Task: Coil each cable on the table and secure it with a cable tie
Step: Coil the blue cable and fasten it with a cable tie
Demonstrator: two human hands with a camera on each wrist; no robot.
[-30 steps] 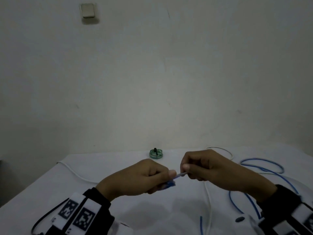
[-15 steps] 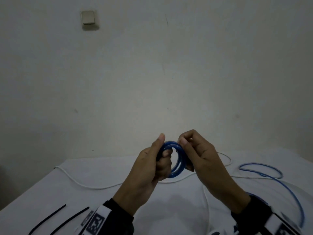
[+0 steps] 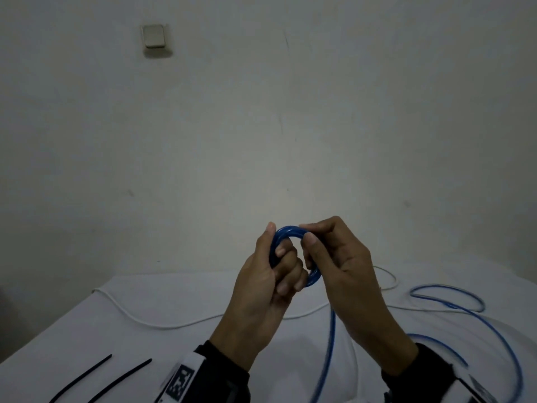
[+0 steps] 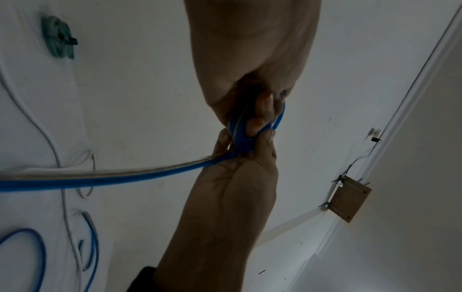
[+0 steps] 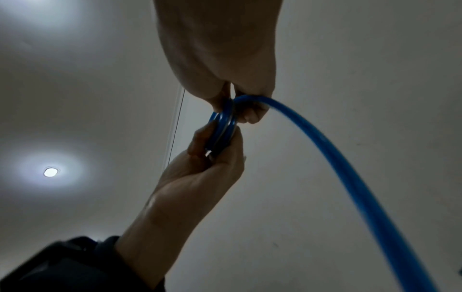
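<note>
Both hands hold a small coil of blue cable (image 3: 290,231) up in front of the wall, above the white table (image 3: 180,298). My left hand (image 3: 276,242) grips the coil's left side, thumb up along it and fingers curled through the ring. My right hand (image 3: 312,235) pinches the top of the coil between thumb and forefinger. In the right wrist view the coil (image 5: 222,126) shows two or three turns. The loose blue cable (image 3: 331,344) hangs from the coil and runs in wide loops (image 3: 447,295) over the table's right side. Two black cable ties (image 3: 84,379) lie at the front left.
A long white cable (image 3: 174,324) snakes across the table behind the hands. In the left wrist view a small green coil (image 4: 57,39) with a black tie lies near the table's far edge. A wall switch (image 3: 154,36) sits high on the left.
A second ago the hands were low over the table, holding the blue cable's end. They have lifted up and the cable now forms a small coil between them.
</note>
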